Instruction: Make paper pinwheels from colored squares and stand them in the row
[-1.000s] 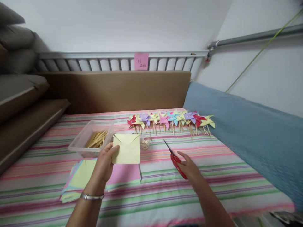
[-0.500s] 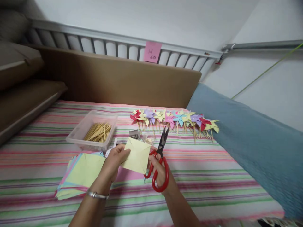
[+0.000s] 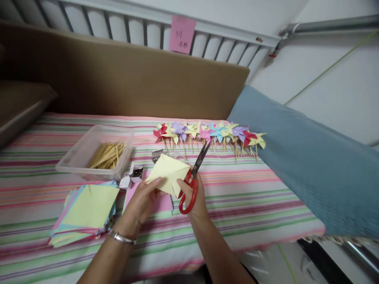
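My left hand (image 3: 142, 201) pinches the lower left corner of a pale yellow paper square (image 3: 168, 173), held above the striped cloth. My right hand (image 3: 194, 197) grips red-handled scissors (image 3: 192, 179), whose dark blades point up and to the right, right at the paper's right edge. Fingers of that hand also touch the paper's lower edge. A silver bracelet (image 3: 121, 238) circles my left wrist.
A clear tub of wooden sticks (image 3: 97, 152) stands at the left. A stack of coloured paper squares (image 3: 85, 209) lies near the front left. A row of finished paper pinwheels (image 3: 207, 134) lies behind. A small box of pins (image 3: 132, 177), pink paper (image 3: 161, 203) and a blue blanket (image 3: 310, 157) are nearby.
My right hand picked the scissors up from the cloth and brought them to the yellow paper. My left hand lowered the paper slightly and tilted it.
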A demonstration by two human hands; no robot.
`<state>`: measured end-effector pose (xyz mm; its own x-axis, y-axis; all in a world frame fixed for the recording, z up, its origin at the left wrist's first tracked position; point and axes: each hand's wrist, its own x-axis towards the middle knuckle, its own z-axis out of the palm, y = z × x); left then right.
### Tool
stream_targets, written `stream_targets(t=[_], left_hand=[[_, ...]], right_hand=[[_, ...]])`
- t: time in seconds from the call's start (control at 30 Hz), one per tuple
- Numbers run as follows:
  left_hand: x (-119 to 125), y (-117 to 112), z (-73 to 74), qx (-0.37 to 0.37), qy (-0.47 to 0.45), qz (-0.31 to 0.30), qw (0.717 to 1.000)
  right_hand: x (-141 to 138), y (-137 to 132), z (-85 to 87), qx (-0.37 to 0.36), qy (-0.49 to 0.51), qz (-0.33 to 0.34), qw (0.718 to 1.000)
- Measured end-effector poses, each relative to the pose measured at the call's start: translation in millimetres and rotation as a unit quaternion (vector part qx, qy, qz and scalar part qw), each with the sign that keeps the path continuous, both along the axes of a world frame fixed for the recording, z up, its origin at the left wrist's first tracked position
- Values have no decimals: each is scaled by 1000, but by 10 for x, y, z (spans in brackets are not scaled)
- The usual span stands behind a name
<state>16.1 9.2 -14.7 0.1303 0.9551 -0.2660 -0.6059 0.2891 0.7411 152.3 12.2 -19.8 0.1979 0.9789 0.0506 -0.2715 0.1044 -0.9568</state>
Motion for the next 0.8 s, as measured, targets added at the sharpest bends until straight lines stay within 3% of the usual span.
stream_targets(t=[0.1,0.27,0.57,0.8], left_hand=[[132,-26,-43,1,-16,19,1000],[210,-2,-101,-23,6,105,994],[-294,185,82,-39,12,250,967],[-324,179,135,-21,-22,243,970]], right_hand=[[-24,4,-10,-1,-13,-14,1000],[-63,-39,-58,15,-75,33,997],[-38,-212,-15,-48,-184,194,962],[-102,-436,38,-68,-291,274,914]])
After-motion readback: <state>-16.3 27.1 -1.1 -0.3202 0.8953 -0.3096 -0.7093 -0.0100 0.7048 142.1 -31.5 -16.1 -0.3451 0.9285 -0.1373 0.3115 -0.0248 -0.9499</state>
